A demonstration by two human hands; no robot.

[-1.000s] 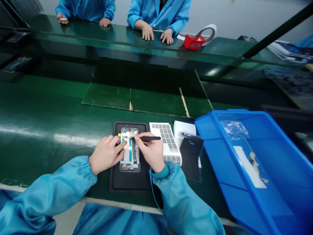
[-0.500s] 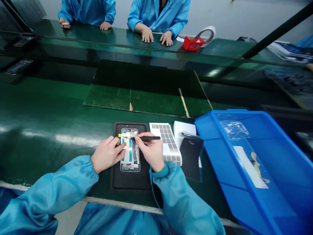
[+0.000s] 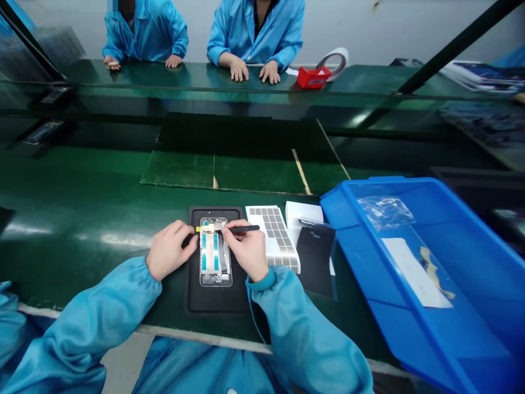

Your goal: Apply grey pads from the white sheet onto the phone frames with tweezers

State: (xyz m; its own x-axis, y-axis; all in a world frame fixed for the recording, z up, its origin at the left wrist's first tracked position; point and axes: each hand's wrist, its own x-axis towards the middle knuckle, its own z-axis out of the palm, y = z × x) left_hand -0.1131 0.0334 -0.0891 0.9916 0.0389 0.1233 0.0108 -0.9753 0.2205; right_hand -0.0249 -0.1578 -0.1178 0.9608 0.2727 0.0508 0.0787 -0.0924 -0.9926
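An opened smartphone (image 3: 210,254), its inner parts and blue strips showing, lies on a black pad (image 3: 210,302) at the table's front. My right hand (image 3: 246,249) pinches black tweezers (image 3: 248,227) above its right side, their tip pointing at the upper part of the phone. Just off the phone's left edge is my left hand (image 3: 170,250), with fingers bent, thumb apart from them and nothing visible in the grasp. A small yellow tab (image 3: 198,229) sticks out from the phone's upper left edge.
Right of the pad lie a sheet of grey square stickers (image 3: 275,232) and a dark film (image 3: 315,260). A large blue bin (image 3: 369,273) stands at the right, with plastic and paper scraps inside. Two people sit opposite, near a red tape dispenser (image 3: 314,78).
My left hand has moved left off the phone, its fingers no longer touching it. The right hand stays at the phone with the tweezers. The whole view has shifted slightly.
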